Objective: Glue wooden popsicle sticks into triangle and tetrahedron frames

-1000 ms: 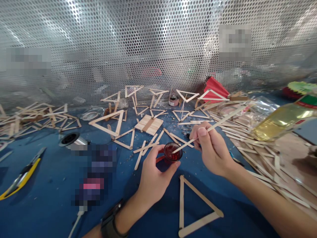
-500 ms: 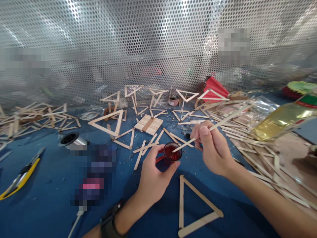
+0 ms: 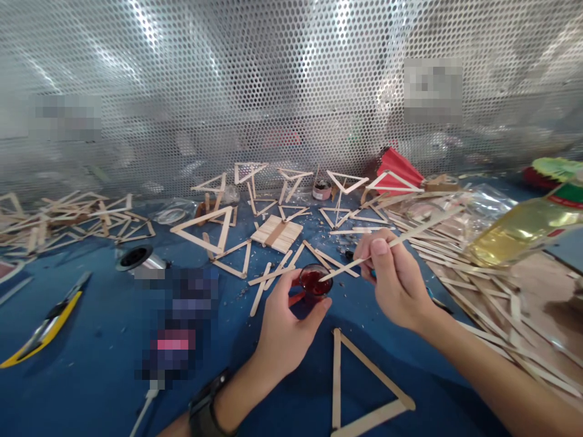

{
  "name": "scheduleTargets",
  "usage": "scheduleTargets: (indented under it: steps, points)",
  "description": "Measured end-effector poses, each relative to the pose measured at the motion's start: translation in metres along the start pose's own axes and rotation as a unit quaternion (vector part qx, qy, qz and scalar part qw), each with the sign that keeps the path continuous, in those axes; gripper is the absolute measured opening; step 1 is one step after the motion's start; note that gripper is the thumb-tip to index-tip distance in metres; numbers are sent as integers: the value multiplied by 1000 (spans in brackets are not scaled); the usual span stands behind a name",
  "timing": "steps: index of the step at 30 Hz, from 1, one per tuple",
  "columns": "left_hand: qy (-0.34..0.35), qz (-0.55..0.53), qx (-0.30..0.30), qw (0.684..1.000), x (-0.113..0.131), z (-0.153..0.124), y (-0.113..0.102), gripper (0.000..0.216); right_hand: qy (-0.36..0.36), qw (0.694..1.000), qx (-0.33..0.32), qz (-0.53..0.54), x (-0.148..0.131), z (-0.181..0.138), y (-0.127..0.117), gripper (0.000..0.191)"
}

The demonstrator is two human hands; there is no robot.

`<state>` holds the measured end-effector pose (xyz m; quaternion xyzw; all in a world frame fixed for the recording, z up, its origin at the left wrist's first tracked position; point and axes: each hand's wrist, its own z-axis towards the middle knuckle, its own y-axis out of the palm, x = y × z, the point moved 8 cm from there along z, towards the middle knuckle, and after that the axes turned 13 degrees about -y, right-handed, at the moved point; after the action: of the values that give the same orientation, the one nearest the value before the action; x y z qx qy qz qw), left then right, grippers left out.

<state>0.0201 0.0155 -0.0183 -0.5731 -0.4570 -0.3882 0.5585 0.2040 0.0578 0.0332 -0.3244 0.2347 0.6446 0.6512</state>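
Stick point(image 3: 421, 229) angled down into the cup point(image 3: 316, 296), and the right hand point(image 3: 396, 282) pinches it tight, thumb over curled fingers! Left hand point(image 3: 285, 328) curls snugly round the cup, over the blue table point(image 3: 104, 376). Dipping looks like the step in hand; next calls for a steady lift clear of the rim. The count: one cup, one dipping stick, one near triangle point(image 3: 336, 382), one banded bundle point(image 3: 286, 235), one bottle point(image 3: 514, 230); farther triangles overlap too much to number.

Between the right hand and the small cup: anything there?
Yes, in the head view: the front of the thin wooden stick the right hand grips, its tip at the cup's mouth. Blue tabletop shows below.
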Motion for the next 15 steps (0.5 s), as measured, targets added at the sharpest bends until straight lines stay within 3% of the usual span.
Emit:
scheduleTargets:
  steps: [6,8,15]
  points:
    - [-7,-6,16,1000,-3,5,-4,37,10,993,109,36,4,-2,-7,28]
    - [1,-1,25,1000,-3,9,-7,39,3,993,120,14,9,-3,-8,30]
    - [60,24,19,998,4,22,-9,39,6,990,-18,-141,32,-8,13,38]
